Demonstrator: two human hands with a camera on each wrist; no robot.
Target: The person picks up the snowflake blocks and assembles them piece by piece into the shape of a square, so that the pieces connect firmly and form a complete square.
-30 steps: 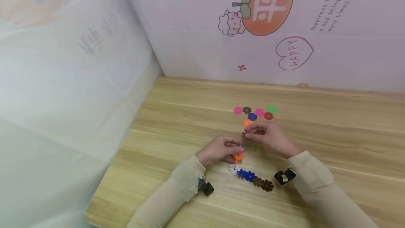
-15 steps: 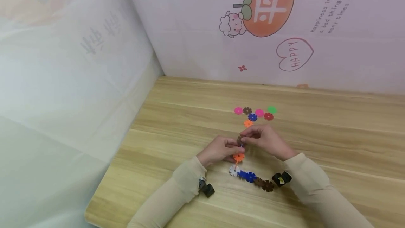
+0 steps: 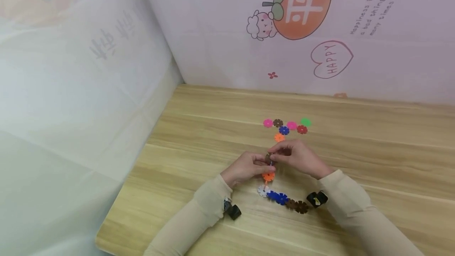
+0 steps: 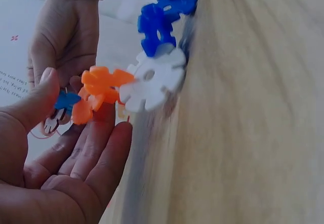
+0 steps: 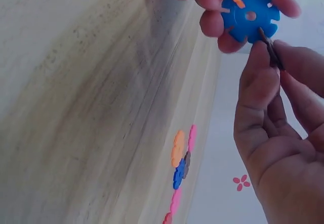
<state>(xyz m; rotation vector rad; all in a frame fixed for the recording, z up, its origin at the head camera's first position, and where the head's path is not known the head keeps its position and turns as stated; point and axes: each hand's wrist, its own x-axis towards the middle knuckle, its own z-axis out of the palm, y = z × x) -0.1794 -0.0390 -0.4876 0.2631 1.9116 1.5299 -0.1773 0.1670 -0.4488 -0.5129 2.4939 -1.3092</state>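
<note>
My left hand (image 3: pixel 245 167) holds a chain of slotted interlocking discs by its blue disc (image 5: pixel 263 9), thumb on one side and fingers on the other. From there the chain runs through orange discs (image 4: pixel 104 80) and a white disc (image 4: pixel 164 77) to dark blue discs (image 4: pixel 157 27) and brown discs (image 3: pixel 301 207) over the table. My right hand (image 3: pixel 298 157) pinches a single brown disc (image 5: pixel 274 57) between thumb and fingers. In the right wrist view, this disc stands edge-on at the blue disc's rim, touching it by a slot. How deep it sits cannot be told.
Loose discs lie on the wooden table (image 3: pixel 213 129) beyond my hands: an orange one (image 3: pixel 279 137), a dark blue one (image 3: pixel 284 130), a red one (image 3: pixel 302 129), a green one (image 3: pixel 305 122), a brown one and pink ones. A printed wall sheet (image 3: pixel 220 42) rises behind the table.
My right hand has moved left and slightly down, bringing the brown disc from near the loose orange disc to the blue disc. My left hand has barely moved.
</note>
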